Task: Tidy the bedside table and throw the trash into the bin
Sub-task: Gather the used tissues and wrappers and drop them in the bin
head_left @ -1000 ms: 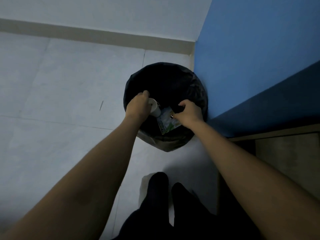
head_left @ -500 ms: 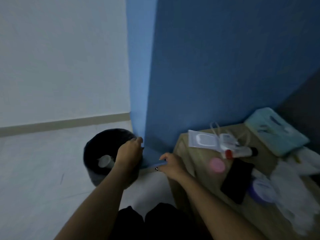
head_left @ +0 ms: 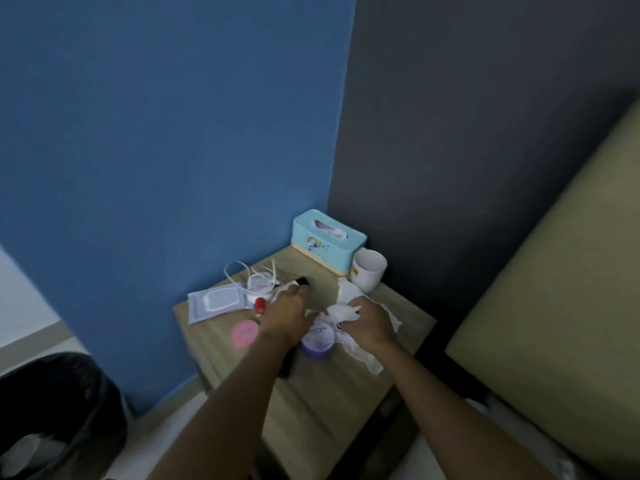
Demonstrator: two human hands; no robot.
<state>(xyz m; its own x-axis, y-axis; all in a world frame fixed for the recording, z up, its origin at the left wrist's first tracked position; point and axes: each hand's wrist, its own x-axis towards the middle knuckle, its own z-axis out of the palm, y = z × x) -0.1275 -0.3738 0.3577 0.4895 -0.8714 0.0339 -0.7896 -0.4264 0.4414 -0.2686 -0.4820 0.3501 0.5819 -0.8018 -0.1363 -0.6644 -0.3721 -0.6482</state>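
The wooden bedside table [head_left: 311,410] carries scattered items. Crumpled white tissue [head_left: 348,295] lies across its right side, and my right hand [head_left: 370,325] is closed on a wad of it. My left hand [head_left: 287,315] reaches over the table's middle with fingers spread. Its fingertips rest at a white tube with a red cap [head_left: 259,305] and a black end. The black-lined bin [head_left: 79,403] stands on the floor at lower left, with white trash [head_left: 24,452] inside.
On the table: a teal tissue box [head_left: 329,240], a white mug [head_left: 369,273], a wet-wipes pack [head_left: 214,303], a coiled white cable [head_left: 249,275], a pink lid [head_left: 245,332], a purple jar [head_left: 318,341], a black phone [head_left: 289,365]. A beige bed [head_left: 554,306] stands at right.
My view swung from the bin to the bedside table. Both hands left the bin after dropping a cup and a packet, and now sit over the table, the right on the tissue.
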